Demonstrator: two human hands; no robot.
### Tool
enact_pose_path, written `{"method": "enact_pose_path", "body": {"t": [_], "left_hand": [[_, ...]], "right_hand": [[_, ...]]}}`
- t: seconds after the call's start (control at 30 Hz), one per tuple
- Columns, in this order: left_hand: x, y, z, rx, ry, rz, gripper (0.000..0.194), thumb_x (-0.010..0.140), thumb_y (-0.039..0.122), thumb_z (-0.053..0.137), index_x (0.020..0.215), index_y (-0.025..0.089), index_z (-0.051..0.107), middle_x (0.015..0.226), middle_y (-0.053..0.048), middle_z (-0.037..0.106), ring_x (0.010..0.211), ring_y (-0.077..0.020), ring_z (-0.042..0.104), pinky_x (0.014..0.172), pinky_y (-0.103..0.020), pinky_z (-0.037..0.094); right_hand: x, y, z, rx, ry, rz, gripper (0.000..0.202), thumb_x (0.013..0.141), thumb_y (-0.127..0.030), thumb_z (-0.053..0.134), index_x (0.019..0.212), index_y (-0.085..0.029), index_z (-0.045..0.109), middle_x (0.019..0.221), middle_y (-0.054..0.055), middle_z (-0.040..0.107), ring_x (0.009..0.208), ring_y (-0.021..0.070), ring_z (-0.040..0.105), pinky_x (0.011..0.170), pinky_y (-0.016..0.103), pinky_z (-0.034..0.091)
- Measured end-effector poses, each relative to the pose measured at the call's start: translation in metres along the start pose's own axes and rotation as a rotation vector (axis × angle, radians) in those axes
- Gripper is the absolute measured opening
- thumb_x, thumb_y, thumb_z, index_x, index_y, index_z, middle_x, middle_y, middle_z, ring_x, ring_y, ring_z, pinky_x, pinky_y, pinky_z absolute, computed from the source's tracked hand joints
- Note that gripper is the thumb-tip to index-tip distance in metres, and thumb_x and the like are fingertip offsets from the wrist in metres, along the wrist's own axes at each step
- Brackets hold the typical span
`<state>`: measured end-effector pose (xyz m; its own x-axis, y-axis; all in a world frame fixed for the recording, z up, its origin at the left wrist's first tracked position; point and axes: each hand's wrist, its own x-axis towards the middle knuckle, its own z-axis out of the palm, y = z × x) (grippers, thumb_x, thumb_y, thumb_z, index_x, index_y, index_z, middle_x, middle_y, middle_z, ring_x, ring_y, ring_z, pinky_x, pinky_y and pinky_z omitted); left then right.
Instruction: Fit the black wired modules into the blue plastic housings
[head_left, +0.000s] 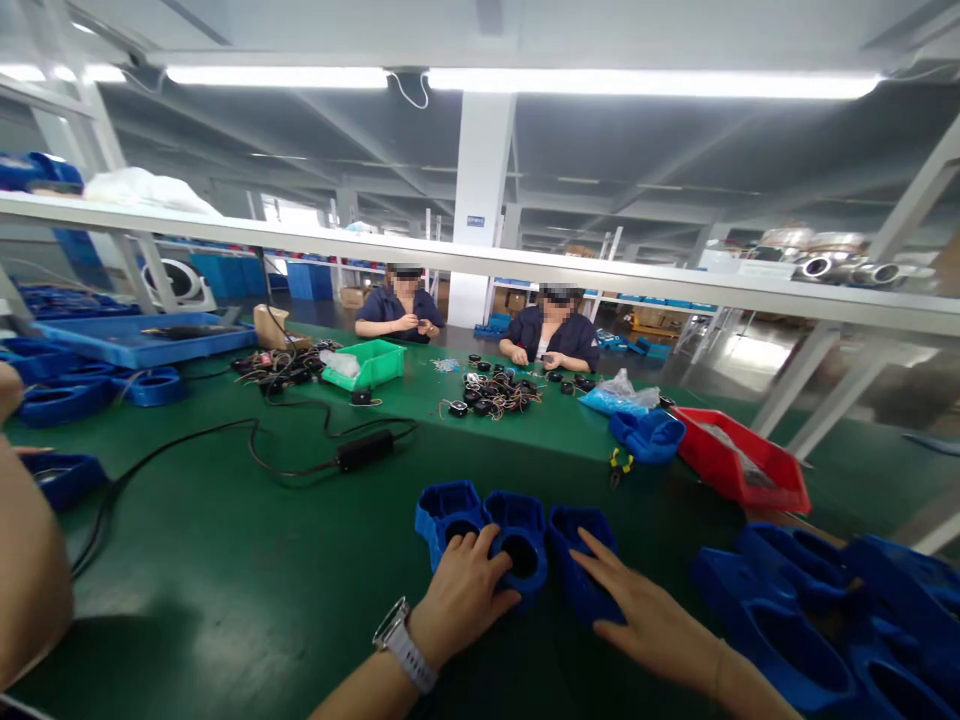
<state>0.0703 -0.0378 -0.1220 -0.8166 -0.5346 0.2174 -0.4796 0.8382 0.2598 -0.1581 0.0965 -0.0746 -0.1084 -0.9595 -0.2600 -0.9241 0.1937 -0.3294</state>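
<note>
Three blue plastic housings stand side by side on the green bench in front of me: a left housing [448,500], a middle housing [517,510] and a right housing [577,530]. Each has a hollow inside. My left hand [461,590], with a watch on its wrist, has its fingers bent over the near rims of the left and middle housings, gripping there. Flat along the right housing's side rests my right hand [645,610], fingers stretched and apart. The undersides of the housings are hidden.
More blue housings [787,640] crowd the right. Beyond are a red bin [739,460], pliers [619,465], a green bin [375,365] and wired black parts [495,390]. A black cable [187,430] crosses the left, near another person's arm [30,560]. Two people sit opposite.
</note>
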Motion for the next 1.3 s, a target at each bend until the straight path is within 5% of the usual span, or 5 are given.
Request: {"method": "enact_pose_path", "body": {"t": [0.33,0.57,0.73,1.07,1.3], "left_hand": [[-0.034,0.012,-0.026,-0.093,0.134,0.051,0.054,0.078,0.037,0.068,0.129,0.029,0.052,0.14,-0.008,0.048,0.125,-0.0322,0.047,0.102,-0.053,0.042],[-0.097,-0.092,-0.21,-0.178,0.384,-0.037,0.063,0.094,0.051,0.011,0.09,0.017,0.063,0.076,0.003,0.061,0.094,-0.0206,0.068,0.071,-0.042,0.051],[-0.113,-0.167,-0.304,-0.347,0.609,-0.3,0.054,0.091,0.043,0.013,0.06,0.017,0.049,0.055,0.009,0.039,0.066,-0.0107,0.067,0.064,-0.03,0.048],[-0.018,-0.085,-0.129,-0.491,0.439,-0.279,0.025,0.095,0.035,0.052,0.111,0.018,0.058,0.112,-0.008,0.06,0.092,-0.017,0.061,0.08,-0.035,0.054],[0.036,-0.108,-0.072,-0.492,0.381,-0.3,0.024,0.096,0.036,0.046,0.111,0.023,0.058,0.108,-0.004,0.063,0.099,-0.0177,0.06,0.089,-0.031,0.05]], "right_hand": [[0.028,-0.024,0.025,0.018,0.02,-0.119,0.074,0.082,-0.02,0.05,0.149,-0.024,0.018,0.157,0.003,-0.005,0.138,0.0238,0.029,0.112,0.038,0.029],[0.027,-0.011,-0.023,-0.058,0.056,-0.184,0.063,0.086,-0.045,0.053,0.144,-0.03,0.034,0.149,0.004,0.034,0.129,0.0284,0.043,0.108,0.048,0.035],[0.111,-0.01,-0.085,-0.095,0.158,-0.345,0.052,0.088,-0.049,0.049,0.133,-0.022,0.052,0.134,0.008,0.054,0.121,0.025,0.05,0.106,0.04,0.037],[0.41,-0.082,-0.08,-0.19,0.267,-0.239,0.041,0.092,-0.038,0.056,0.127,-0.019,0.05,0.133,0.01,0.049,0.118,0.0269,0.049,0.099,0.052,0.04],[0.464,-0.085,-0.043,-0.203,0.267,-0.201,0.03,0.092,-0.038,0.055,0.114,-0.017,0.057,0.118,0.009,0.057,0.106,0.0234,0.055,0.092,0.047,0.046]]}}
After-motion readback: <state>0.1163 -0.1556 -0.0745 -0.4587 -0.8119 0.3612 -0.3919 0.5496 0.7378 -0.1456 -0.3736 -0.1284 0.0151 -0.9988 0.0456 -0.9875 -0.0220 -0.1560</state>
